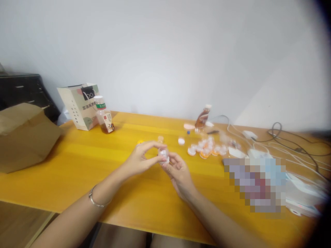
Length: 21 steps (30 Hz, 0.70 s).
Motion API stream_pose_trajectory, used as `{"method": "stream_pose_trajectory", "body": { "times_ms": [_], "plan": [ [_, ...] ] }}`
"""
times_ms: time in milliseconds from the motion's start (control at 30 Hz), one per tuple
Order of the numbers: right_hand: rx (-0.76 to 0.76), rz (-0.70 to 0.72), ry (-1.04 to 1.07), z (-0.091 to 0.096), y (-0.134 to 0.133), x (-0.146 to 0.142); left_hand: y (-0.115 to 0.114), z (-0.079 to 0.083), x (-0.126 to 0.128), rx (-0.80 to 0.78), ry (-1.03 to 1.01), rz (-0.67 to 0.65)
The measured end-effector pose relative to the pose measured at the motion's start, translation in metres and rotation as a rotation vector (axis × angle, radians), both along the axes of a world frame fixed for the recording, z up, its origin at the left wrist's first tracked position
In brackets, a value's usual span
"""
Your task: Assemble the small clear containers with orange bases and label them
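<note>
Above the middle of the yellow wooden table, both hands meet on a small clear container with a white lid (163,155). My left hand (142,156), with a silver bracelet on its wrist, pinches it between thumb and fingers. From the right and below, my right hand (179,174) grips the same container by its white end. Blur hides what is inside it. Just behind the fingers stand a small tan-topped piece (160,139) and a yellow disc (140,142). A white-capped piece (181,141) sits apart to the right.
Several small clear containers with white and orange lids (207,147) cluster right of my hands. A brown bottle (203,117) stands behind them; cables (289,148) lie at the right. At left are a labelled bottle (104,117), a printed paper bag (79,108) and a brown bag (26,137).
</note>
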State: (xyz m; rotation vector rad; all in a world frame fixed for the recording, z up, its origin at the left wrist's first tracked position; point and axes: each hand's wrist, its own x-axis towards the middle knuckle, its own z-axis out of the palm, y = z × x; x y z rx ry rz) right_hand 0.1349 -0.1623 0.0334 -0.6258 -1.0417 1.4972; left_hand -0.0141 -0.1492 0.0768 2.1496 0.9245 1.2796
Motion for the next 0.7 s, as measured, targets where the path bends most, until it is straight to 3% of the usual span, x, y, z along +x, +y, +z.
{"method": "stream_pose_trajectory", "body": {
  "times_ms": [367, 700],
  "plan": [
    [-0.018, 0.009, -0.017, -0.0001, -0.0009, 0.0014, 0.0047, -0.0072, 0.0025, -0.187, -0.098, -0.031],
    [0.016, -0.124, -0.108, 0.0004, -0.0006, 0.0005, -0.0001, -0.0055, 0.0077, -0.127, -0.074, 0.039]
  ]
}}
